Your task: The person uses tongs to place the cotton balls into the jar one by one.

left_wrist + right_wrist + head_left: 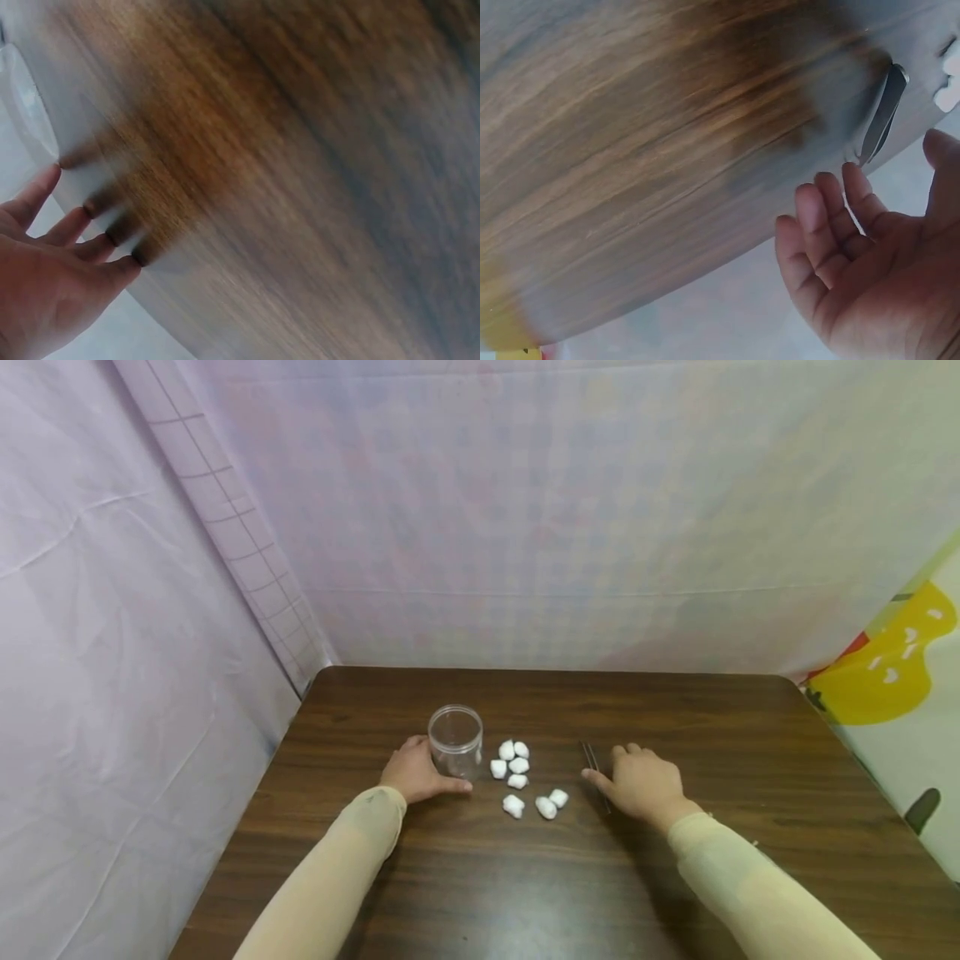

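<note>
A clear round jar (456, 743) with an open top stands left of the middle on the table. My left hand (422, 773) is spread beside it, thumb stretched across its near side and the other fingers at its far left. In the left wrist view those fingers (73, 219) are straight, fingertips at the tabletop, with the jar's rim (34, 105) partly in frame. My right hand (643, 783) is over metal tweezers (589, 755), which lie on the wood. Seen from the right wrist, its relaxed fingers (810, 214) hold nothing, and the tweezers (883, 116) lie just beyond the fingertips.
Several white cotton balls (519, 766) lie in a loose group between the jar and the tweezers, a few closer to me. The brown wooden table (495, 885) meets a pale curtain (562, 527) at its back edge. Another white curtain (135, 693) hangs at the left.
</note>
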{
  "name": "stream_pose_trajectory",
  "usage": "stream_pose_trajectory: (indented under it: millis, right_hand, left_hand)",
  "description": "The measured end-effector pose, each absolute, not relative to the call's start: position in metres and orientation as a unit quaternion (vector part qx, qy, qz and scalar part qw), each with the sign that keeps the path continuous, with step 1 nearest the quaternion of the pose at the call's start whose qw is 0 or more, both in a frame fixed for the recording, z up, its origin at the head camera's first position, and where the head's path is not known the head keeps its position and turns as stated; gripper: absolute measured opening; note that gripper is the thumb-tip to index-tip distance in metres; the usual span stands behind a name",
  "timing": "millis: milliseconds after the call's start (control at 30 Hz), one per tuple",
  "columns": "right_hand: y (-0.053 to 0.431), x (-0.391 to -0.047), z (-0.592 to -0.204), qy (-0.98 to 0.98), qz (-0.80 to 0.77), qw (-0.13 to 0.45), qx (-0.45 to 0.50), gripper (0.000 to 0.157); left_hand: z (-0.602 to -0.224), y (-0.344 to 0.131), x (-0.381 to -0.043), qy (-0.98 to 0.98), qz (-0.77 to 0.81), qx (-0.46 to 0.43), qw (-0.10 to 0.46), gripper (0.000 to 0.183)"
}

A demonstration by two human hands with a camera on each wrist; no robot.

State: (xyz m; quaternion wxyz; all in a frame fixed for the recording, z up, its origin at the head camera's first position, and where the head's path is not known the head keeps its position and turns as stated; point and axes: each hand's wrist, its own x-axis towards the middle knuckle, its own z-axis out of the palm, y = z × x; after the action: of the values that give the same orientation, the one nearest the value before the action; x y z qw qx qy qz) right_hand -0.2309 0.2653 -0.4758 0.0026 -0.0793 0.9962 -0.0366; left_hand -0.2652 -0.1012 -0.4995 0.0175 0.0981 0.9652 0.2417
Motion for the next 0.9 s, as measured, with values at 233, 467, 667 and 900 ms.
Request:
stream_pose_trajectory:
  millis: [233, 467, 667, 900]
  right_hand:
    - [0.255, -0.235, -0.475, 0.996, -0.030, 0.001, -0.081, 0.062]
    - [0.249, -0.238, -0.479, 0.996, -0.026, 0.003, -0.081, 0.052]
    - [0.246, -0.242, -0.480, 0.997, -0.028, 0.009, -0.074, 0.042]
    - [0.246, -0.243, -0.482, 0.997, -0.035, 0.008, -0.066, 0.036]
  left_hand:
    - [-0.503, -0.101, -0.265, 0.964, 0.250, 0.087, 0.014, 0.103]
    - [-0.504, -0.101, -0.264, 0.967, 0.243, 0.084, 0.004, 0.102]
    - [-0.501, -0.101, -0.263, 0.967, 0.241, 0.083, 0.000, 0.099]
    - [-0.498, -0.101, -0.261, 0.967, 0.241, 0.085, 0.007, 0.100]
